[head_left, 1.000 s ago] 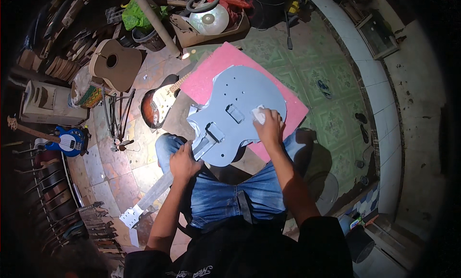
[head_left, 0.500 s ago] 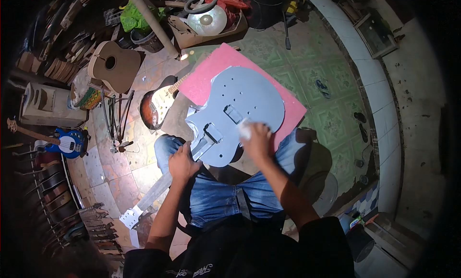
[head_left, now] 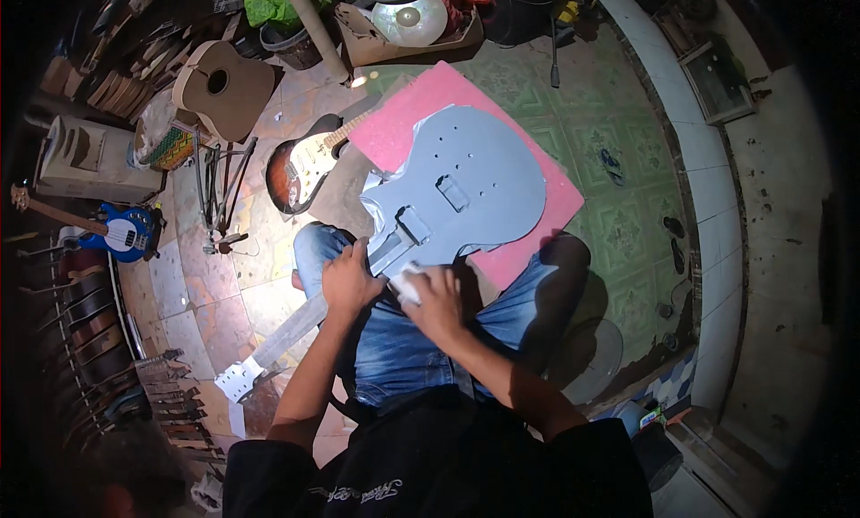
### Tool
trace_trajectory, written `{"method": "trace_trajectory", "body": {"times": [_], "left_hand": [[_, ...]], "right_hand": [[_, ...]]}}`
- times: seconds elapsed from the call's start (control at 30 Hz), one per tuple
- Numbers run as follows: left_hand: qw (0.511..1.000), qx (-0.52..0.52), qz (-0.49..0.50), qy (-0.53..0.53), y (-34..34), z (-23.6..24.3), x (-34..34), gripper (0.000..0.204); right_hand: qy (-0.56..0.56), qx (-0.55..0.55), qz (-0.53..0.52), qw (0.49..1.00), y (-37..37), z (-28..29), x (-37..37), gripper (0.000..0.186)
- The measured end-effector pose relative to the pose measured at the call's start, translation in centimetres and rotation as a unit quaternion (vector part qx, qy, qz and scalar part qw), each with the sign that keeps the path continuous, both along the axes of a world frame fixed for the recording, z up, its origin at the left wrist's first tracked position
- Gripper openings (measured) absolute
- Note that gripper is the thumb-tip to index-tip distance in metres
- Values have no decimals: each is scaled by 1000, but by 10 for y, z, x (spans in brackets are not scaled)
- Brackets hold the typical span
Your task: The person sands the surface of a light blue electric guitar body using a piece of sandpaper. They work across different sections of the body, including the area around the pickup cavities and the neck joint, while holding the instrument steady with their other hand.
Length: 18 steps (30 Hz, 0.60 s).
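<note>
A grey-coated electric guitar body (head_left: 497,182) with bare pickup cavities and drilled holes lies face up across my lap, partly over a pink board (head_left: 564,200). Its pale neck (head_left: 291,325) runs down to the left, ending in a white headstock (head_left: 237,379). My left hand (head_left: 349,281) is closed around the neck close to the body. Just right of it, my right hand (head_left: 437,305) presses a crumpled white cloth or pad (head_left: 406,283) to the body's near edge, by the horn. Its exact material cannot be made out.
On the tiles beyond my left knee lies a sunburst electric guitar (head_left: 293,176). Farther left are a metal stand (head_left: 213,200), a blue bass (head_left: 127,233) and an unfinished acoustic body (head_left: 246,106). A cardboard box (head_left: 461,48) stands ahead; sandals (head_left: 612,166) lie right.
My right hand has slid the white cloth or pad left and nearer, from the body's middle to the edge beside the neck. The left hand keeps its hold. The whole view has shifted slightly.
</note>
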<state>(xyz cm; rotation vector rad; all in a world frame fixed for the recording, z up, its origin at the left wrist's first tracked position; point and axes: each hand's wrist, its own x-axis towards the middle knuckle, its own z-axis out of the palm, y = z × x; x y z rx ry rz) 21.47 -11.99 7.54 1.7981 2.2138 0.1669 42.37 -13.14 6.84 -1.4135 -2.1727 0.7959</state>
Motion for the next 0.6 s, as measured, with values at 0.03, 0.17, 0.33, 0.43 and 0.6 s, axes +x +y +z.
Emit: {"method": "trace_trajectory", "body": {"times": [0.03,0.17,0.33,0.43,0.6], "left_hand": [[1000,-1,2,-2,-1,1,0,76],[1000,-14,21,-16,-2,0,2,77],[1000,-11,15,-19,-2,-1,1,74],[1000,-8,11,-21,-3,-2,-1,74],[1000,-1,3,-12,-4,1,0,72]], "right_hand": [[30,-8,44,999,-4,3,-3,56],[32,35,-133,990,31,-2,18,50],[2,34,0,999,-2,3,-12,58],[65,29,-10,997,13,0,-3,54],[12,33,-86,996,17,-1,-11,52]]}}
